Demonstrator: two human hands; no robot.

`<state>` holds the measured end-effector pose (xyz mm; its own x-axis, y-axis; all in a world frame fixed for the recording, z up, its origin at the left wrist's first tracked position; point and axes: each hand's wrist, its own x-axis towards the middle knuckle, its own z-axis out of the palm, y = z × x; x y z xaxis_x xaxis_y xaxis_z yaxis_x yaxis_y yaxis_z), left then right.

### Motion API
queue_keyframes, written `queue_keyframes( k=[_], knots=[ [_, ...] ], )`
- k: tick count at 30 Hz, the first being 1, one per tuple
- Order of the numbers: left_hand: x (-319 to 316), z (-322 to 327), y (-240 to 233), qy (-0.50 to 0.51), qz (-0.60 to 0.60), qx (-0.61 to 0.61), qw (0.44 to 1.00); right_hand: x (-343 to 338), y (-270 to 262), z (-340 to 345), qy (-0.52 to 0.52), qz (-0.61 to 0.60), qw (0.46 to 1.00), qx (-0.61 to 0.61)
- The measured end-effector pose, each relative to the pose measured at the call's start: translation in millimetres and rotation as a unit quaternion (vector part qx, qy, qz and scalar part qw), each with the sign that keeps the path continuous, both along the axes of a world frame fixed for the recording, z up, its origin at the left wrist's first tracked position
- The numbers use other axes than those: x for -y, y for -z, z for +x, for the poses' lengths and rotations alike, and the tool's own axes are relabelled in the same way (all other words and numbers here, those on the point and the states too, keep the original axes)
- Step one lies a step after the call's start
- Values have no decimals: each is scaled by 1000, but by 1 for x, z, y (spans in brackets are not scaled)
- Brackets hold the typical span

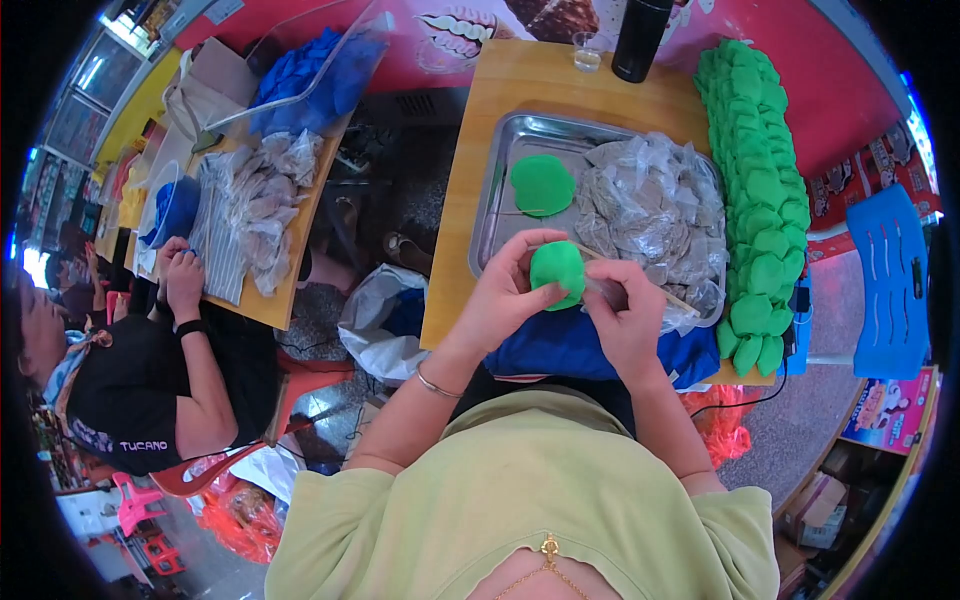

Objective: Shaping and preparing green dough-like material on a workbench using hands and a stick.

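Observation:
My left hand [508,289] holds a rounded, soft green piece [557,271] above the front of a metal tray, thumb pressed on its face. The piece's material cannot be told for sure. At its right edge, my right hand [624,304] pinches a small, pale, see-through plastic piece [604,291], partly hidden by the fingers. Inside the metal tray [486,196], a flat green piece [543,184] lies beside a thin stick [517,214]. A heap of clear plastic packets with greyish contents [649,206] fills the tray's right side.
Many overlapping green pieces [757,202] line the table's right edge. A black bottle [642,41] and clear cup [587,52] stand at the back. Blue cloth [540,345] lies in front of the tray. A co-worker [142,375] sits leftward, beside a table with plastic packets [259,202].

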<state>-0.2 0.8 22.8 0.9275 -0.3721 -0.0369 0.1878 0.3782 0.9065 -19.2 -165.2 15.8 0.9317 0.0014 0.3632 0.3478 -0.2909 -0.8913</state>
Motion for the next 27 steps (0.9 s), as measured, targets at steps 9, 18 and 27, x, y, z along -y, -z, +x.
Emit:
queue_keyframes(
  k=[9, 18, 27],
  knots=[
    [-5, -1, 2, 19, -17, -26, 999, 3, -6, 7, -13, -58, 995, 74],
    [2, -7, 9, 6, -80, -80, 994, 2, -7, 4, 3, -73, 996, 55],
    [-15, -1, -8, 95, -48, -79, 991, -2, -11, 1, -46, -54, 997, 35]
  ],
)
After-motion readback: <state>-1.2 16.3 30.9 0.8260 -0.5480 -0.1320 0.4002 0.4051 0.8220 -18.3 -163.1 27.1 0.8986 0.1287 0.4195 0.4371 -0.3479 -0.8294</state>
